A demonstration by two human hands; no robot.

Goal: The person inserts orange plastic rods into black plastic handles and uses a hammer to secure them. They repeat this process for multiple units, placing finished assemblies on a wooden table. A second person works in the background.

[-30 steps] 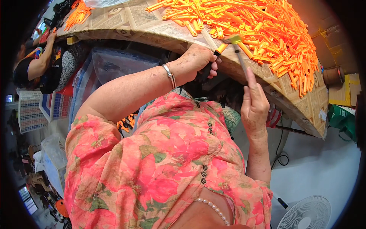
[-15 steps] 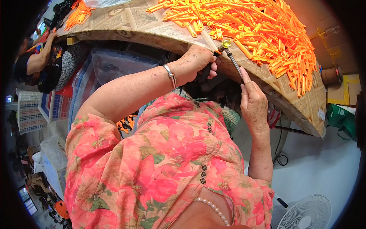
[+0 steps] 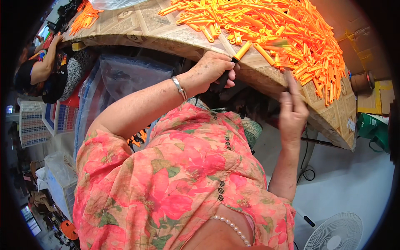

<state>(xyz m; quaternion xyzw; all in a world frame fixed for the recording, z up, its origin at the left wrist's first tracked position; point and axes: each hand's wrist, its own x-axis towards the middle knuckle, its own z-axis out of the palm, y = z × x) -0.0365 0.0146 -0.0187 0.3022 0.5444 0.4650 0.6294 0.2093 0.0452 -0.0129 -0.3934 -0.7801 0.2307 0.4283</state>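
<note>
At the table edge my left hand [image 3: 214,71] is closed round a black handle [image 3: 223,79], whose lower part goes out of sight below the fingers. A slim orange plastic piece [image 3: 242,51] sticks up from the handle's top end and tilts to the right. Off to the right, my right hand [image 3: 293,112] is closed on a small hammer [image 3: 281,43]. Motion smears the hammer's yellowish head and metal shaft. That head is apart from the orange piece and in front of the pile of orange plastic pieces [image 3: 308,41].
The curved, patterned table [image 3: 146,18] carries the pile and a smaller orange heap [image 3: 85,18]. Another person [image 3: 41,71] sits far left. Plastic-lined bins [image 3: 125,71] stand below the table. A fan [image 3: 335,235] is lower right, a green bag [image 3: 373,131] farther up.
The hammer head has swung away from the orange piece, up and to the right, with my right hand moving right. My left hand keeps hold of the black handle, nearly in place.
</note>
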